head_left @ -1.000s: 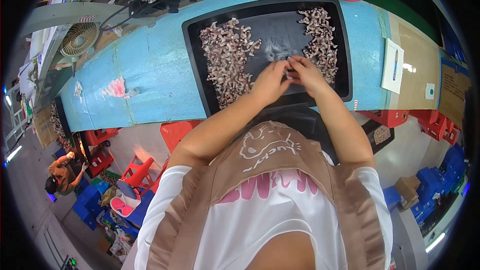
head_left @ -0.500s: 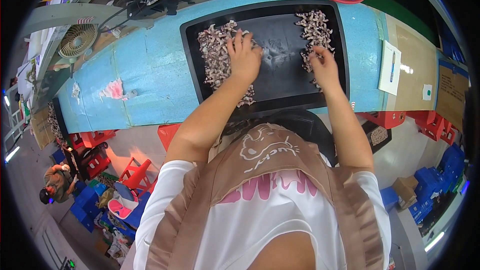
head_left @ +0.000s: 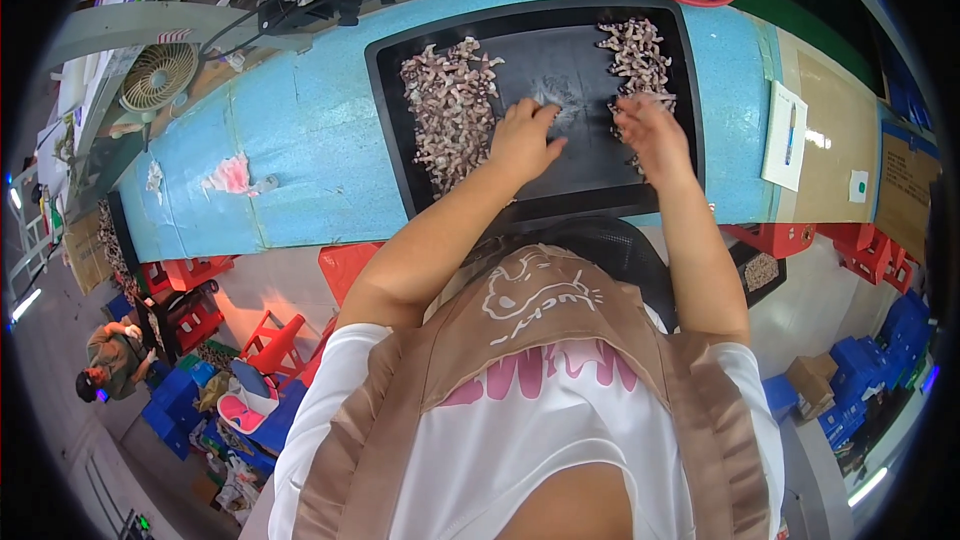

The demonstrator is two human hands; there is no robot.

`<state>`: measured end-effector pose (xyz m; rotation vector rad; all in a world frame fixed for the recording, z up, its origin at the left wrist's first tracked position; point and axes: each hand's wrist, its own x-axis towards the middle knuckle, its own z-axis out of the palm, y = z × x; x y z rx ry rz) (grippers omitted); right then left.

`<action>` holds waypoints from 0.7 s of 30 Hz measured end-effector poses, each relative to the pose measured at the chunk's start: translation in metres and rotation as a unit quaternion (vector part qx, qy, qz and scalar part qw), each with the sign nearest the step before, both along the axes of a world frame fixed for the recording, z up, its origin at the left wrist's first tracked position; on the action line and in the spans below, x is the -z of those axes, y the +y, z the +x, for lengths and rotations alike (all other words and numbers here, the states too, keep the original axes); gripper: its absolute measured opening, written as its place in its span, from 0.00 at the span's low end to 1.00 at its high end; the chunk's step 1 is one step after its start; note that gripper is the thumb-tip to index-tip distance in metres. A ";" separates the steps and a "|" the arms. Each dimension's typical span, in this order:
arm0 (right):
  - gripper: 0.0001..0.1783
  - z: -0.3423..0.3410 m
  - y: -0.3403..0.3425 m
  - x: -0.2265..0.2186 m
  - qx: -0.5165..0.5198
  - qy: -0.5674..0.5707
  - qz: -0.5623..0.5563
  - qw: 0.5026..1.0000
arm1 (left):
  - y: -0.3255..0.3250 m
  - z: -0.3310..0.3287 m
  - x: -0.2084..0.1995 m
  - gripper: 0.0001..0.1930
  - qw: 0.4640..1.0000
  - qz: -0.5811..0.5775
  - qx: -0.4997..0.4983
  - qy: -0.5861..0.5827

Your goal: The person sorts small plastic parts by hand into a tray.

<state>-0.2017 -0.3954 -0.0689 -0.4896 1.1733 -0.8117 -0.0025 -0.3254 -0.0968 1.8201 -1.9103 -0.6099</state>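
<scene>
Resting on a black tray (head_left: 400, 140) on the blue worktop (head_left: 300, 160), left hand (head_left: 522, 140) loosely curled beside the left heap of small pale pieces (head_left: 450, 110), right hand (head_left: 650, 130) spread over the right heap (head_left: 637, 55), grip unclear; likely light, loose, best pinched singly.

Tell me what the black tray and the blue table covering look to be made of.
Black rectangular tray: likely plastic, smooth with a dull sheen and a moulded raised rim; metal cannot be ruled out. Blue table covering: looks like foam sheet, matte and finely grained, with a torn patch showing a pale layer beneath.
</scene>
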 end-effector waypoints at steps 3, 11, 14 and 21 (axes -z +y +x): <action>0.15 0.001 -0.002 -0.018 0.025 0.013 0.070 0.997 | 0.012 -0.003 0.007 0.19 0.997 0.059 0.014 -0.037; 0.23 0.027 0.030 0.004 -0.240 0.254 0.018 0.937 | 0.013 -0.023 0.001 0.14 0.969 -0.002 0.047 0.240; 0.25 0.011 0.018 0.024 -0.181 0.083 0.059 0.978 | 0.012 -0.030 -0.008 0.15 0.907 0.043 0.036 0.417; 0.30 -0.013 -0.002 0.000 -0.084 0.449 -0.236 0.858 | -0.024 0.035 -0.004 0.19 0.980 -0.052 -0.099 -0.163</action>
